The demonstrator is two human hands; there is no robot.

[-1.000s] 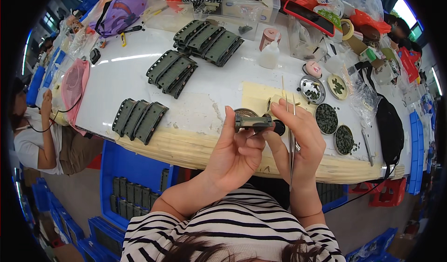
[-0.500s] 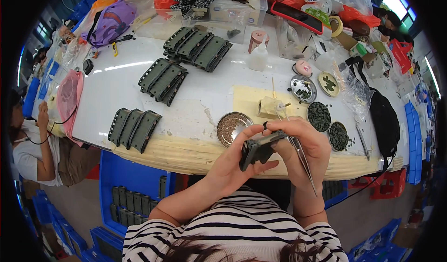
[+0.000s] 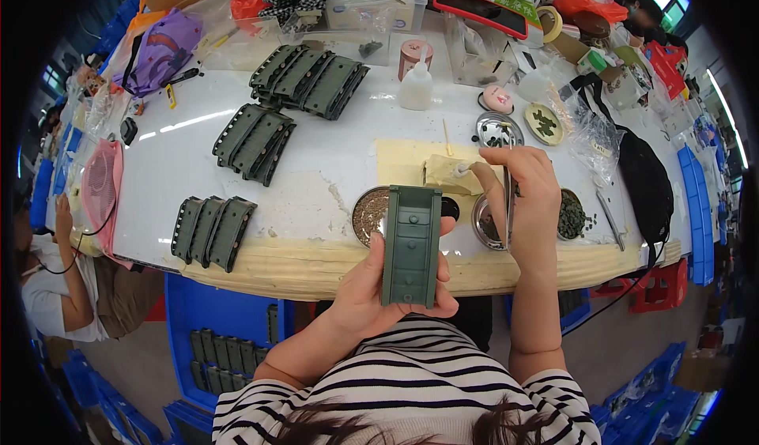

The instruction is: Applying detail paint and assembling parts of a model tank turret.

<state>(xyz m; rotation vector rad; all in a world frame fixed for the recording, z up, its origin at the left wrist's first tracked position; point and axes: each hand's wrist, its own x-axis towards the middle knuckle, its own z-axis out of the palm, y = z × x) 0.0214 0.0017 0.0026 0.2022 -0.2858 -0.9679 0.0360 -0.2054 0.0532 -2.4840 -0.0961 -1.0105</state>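
Note:
My left hand (image 3: pixel 357 296) grips a dark green plastic housing (image 3: pixel 412 243) upright over the table's front edge. Its hollow side faces me, with several round bosses down the middle. In my right hand (image 3: pixel 534 196) is a pair of metal tweezers (image 3: pixel 507 220), held roughly upright. The right thumb and forefinger are close to a yellow-wrapped block (image 3: pixel 439 171) with a white nozzle; whether they touch it I cannot tell. Beyond the fingers stands a silver dish (image 3: pixel 518 135) of small dark green pieces. A round dish of brown bits (image 3: pixel 370 216) is partly hidden behind the housing.
Stacked green housings (image 3: pixel 312 81) lie at the left and back. A white squeeze bottle (image 3: pixel 416 85) stands mid-table. At the right are a tin of green pieces (image 3: pixel 572 216), a metal tool (image 3: pixel 610 222) and a black bag (image 3: pixel 644 196). A blue crate (image 3: pixel 180 326) sits below the edge.
My right hand has left the housing and moved up and right, with the tweezers turned upright. The left hand has turned the housing so its hollow side shows. The view has shifted slightly.

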